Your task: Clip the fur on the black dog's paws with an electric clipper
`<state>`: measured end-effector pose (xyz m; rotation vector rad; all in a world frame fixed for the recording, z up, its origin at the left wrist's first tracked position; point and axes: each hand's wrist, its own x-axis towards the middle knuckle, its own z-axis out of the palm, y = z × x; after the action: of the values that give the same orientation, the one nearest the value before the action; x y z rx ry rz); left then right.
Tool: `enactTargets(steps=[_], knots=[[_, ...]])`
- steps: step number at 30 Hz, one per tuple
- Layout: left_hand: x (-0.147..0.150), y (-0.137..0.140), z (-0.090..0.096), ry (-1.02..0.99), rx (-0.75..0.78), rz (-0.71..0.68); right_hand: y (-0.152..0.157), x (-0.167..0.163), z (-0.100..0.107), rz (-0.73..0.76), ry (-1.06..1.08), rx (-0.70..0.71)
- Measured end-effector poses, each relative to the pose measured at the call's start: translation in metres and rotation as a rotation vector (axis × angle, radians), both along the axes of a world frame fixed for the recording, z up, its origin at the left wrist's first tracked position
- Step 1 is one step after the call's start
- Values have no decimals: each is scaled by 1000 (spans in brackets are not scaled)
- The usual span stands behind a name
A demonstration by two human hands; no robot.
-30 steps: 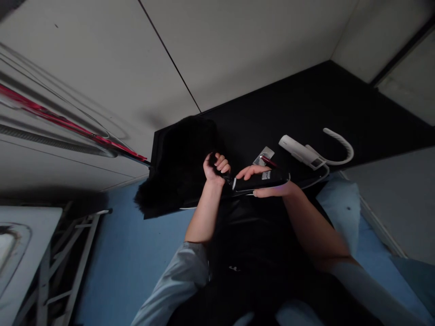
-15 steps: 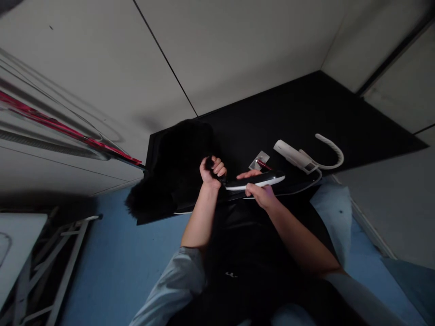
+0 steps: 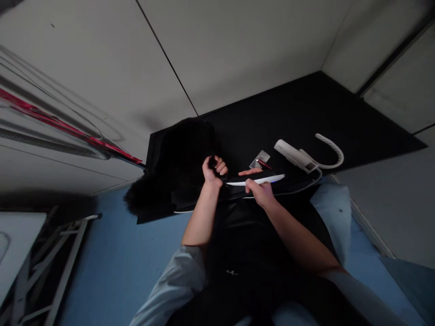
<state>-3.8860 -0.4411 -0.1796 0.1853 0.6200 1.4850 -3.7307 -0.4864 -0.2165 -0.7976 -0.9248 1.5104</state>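
Observation:
My left hand [image 3: 214, 171] is closed around a black furry tuft [image 3: 212, 162], which seems to belong to the large piece of black fur [image 3: 183, 149] on the black table. Held in my right hand [image 3: 260, 188] is a slim black-and-white appliance [image 3: 234, 183], shaped like a hair straightener. My thumb lies along its white side, and a small blue light glows near the thumb. The appliance's narrow end reaches to the left wrist, by the fur; whether it touches the fur I cannot tell.
On the black table [image 3: 306, 108], a white hand-held device [image 3: 294, 155] lies with its curved cord [image 3: 336, 154]. A small clear packet [image 3: 257, 159] and a thin red item [image 3: 263, 163] lie near my right hand. Pink strips [image 3: 68, 129] hang at left, above a metal frame [image 3: 68, 267].
The appliance has rolled in my right hand, so less of its black face shows and a blue light is visible. My left hand has shifted slightly right with the tuft.

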Motion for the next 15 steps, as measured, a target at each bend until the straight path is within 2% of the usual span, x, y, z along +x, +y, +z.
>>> enactTargets(steps=[8,11,13,15], knots=[[0,4,-3,104,-25,22,6,3,3,48,-90,44],[-5,8,-18,244,-60,22,13,3,3,144,-143,26],[-15,11,-35,443,-162,132,18,7,-5,250,-209,-27],[-29,16,-52,643,-239,280,20,13,-20,268,-214,-131]])
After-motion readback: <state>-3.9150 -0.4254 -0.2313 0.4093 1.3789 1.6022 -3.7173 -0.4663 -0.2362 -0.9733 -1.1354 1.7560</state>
